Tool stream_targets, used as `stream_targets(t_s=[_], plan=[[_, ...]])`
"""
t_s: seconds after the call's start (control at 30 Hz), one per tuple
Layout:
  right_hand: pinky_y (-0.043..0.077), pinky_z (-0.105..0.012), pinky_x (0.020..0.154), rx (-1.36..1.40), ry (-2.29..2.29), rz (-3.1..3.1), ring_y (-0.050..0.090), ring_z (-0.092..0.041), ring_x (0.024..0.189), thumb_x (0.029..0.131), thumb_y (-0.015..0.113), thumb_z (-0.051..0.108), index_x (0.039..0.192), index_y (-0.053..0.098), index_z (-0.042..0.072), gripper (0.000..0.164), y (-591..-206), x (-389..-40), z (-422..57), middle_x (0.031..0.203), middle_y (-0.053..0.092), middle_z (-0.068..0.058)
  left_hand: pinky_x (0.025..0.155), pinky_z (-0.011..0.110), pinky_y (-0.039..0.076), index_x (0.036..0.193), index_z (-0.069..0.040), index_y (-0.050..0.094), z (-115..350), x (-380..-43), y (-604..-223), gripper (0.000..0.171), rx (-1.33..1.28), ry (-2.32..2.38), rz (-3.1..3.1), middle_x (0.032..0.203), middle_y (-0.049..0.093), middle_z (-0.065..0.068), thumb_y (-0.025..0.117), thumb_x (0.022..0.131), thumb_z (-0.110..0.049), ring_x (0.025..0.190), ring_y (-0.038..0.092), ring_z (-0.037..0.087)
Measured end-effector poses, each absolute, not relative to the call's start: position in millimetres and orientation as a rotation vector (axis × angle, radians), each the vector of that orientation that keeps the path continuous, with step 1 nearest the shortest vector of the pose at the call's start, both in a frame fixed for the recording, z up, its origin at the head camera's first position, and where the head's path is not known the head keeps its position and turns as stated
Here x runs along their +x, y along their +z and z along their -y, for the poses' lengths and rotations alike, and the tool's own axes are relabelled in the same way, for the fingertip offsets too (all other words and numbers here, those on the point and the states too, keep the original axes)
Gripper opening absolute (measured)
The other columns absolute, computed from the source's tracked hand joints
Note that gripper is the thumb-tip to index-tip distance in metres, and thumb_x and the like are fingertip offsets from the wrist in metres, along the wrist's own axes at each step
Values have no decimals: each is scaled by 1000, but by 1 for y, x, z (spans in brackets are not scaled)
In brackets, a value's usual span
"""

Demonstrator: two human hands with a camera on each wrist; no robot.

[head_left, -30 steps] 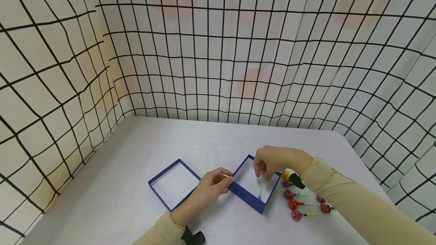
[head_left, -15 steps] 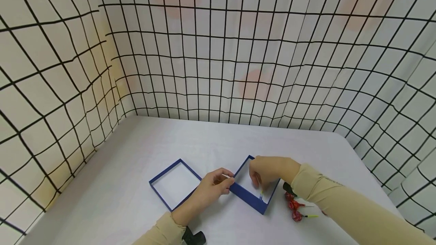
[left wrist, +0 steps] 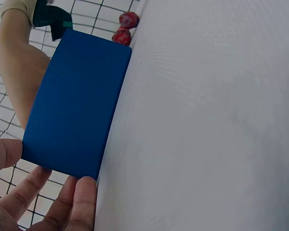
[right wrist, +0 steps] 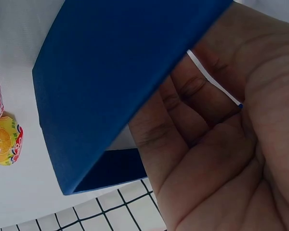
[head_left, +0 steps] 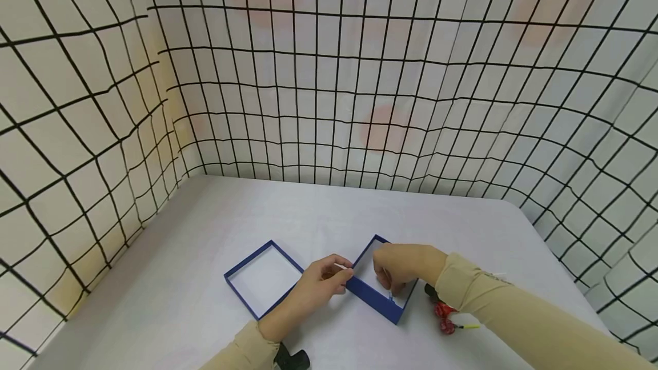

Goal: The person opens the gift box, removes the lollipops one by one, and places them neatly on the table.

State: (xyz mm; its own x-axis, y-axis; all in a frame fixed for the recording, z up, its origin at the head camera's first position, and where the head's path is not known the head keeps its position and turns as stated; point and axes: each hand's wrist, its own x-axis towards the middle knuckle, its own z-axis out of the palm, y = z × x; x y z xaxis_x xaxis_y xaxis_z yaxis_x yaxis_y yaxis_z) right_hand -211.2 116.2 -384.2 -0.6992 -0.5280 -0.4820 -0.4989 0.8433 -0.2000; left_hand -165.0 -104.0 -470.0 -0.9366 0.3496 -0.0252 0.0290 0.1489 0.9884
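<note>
My left hand (head_left: 320, 280) grips the near left corner of an open-topped blue box (head_left: 374, 300) with a white inside. In the left wrist view its thumb lies at the rim and its fingertips touch the end of the box's blue wall (left wrist: 77, 106). My right hand (head_left: 403, 266) reaches down inside the box with curled fingers. A thin white stick (right wrist: 214, 83) with a blue tip runs across those fingers in the right wrist view; its other end is hidden. Below the fingertips a small bluish piece (head_left: 392, 298) shows near the box's front corner.
Left of the box lies a shallow blue-rimmed lid or tray (head_left: 248, 260). Red-wrapped lollipops (head_left: 447, 326) lie right of the box, partly under my right forearm. A yellow-wrapped lollipop (right wrist: 6, 140) is among them. Black netting (head_left: 329, 90) surrounds the white table (head_left: 288, 210).
My right hand has moved lower and nearer into the box, covering the yellow stick seen there earlier. The right sleeve now hides more lollipops. My left hand stays at the box corner.
</note>
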Motion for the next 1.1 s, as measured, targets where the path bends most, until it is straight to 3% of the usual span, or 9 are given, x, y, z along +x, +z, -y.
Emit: stream_targets(t_s=[0.63,1.1], plan=[[47,-22,61,-805,-20,-2512,55,-6,68,81,92,1,71,70,15,28,-382,-213,-121,70,63,8,84,32,64,127,-4,70,101,-166,-465,29,384,1880,-2176,113,78,10,68,107,-24,93,73,15],[46,-22,62,-825,-72,-2521,53,-6,67,83,92,3,73,68,16,28,-382,-213,-123,70,62,9,87,41,66,127,-2,70,101,-161,-466,28,377,1893,-2170,113,77,14,67,107,-22,96,76,24]])
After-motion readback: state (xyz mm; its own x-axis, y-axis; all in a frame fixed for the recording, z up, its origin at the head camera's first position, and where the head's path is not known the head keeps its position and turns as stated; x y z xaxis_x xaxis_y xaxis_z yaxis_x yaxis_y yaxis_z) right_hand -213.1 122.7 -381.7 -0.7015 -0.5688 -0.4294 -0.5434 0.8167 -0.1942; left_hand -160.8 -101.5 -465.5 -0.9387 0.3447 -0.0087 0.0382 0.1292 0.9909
